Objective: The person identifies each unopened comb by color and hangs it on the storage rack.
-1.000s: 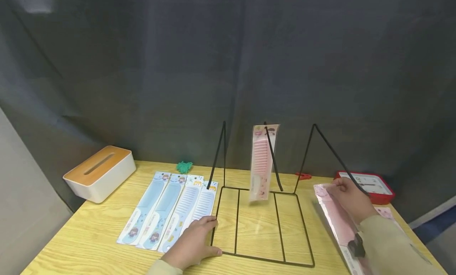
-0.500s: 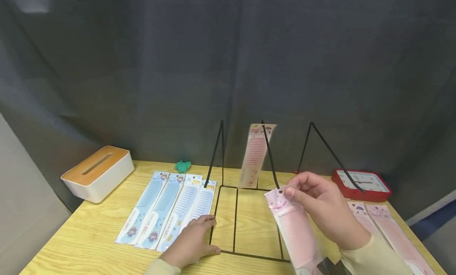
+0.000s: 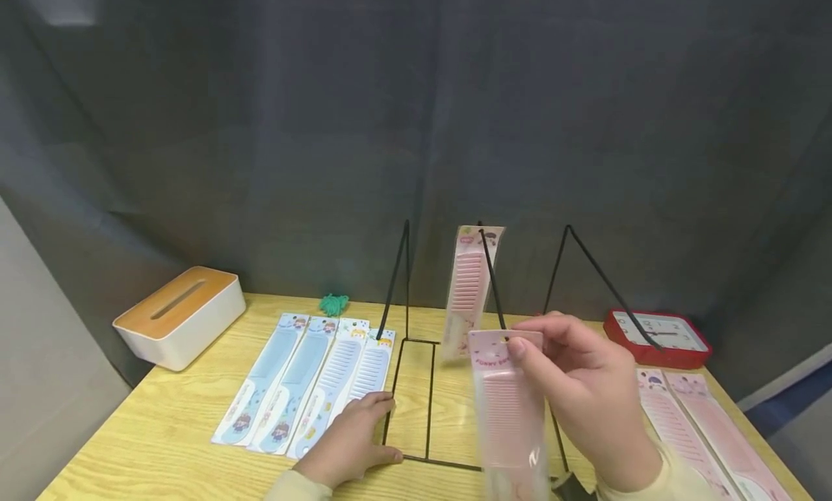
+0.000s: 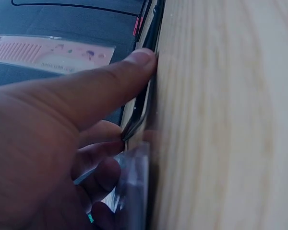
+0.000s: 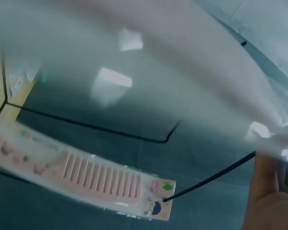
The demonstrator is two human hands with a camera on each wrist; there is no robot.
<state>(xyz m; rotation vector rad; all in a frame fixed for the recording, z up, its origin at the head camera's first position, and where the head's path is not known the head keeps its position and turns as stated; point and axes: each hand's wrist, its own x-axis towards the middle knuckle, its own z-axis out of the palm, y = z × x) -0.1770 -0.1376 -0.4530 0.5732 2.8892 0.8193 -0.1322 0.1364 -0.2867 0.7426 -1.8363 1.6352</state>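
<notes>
In the head view my right hand (image 3: pixel 594 393) pinches the top of a packaged pink comb (image 3: pixel 510 414) between thumb and fingers. The pack hangs down, its hole close to the tip of the middle prong of the black wire rack (image 3: pixel 429 400). Farther back on that prong hangs another packaged pink comb (image 3: pixel 469 281), seen too in the right wrist view. My left hand (image 3: pixel 351 439) holds the rack's front left corner, its thumb (image 4: pixel 141 57) along the front bar in the left wrist view. Its fingers lie beside the nearest packaged blue comb (image 3: pixel 370 367).
Several packaged blue combs (image 3: pixel 273 371) lie left of the rack. Two packaged pink combs (image 3: pixel 721 421) lie at the right, before a red clock (image 3: pixel 659 335). A white tissue box (image 3: pixel 195 328) with a wooden lid and a green yarn bundle (image 3: pixel 334 305) stand at the back left.
My right hand has lifted the pink comb pack from the right side and brought it leftward to the middle prong. The hanging comb has swung a little. My left hand has stayed put.
</notes>
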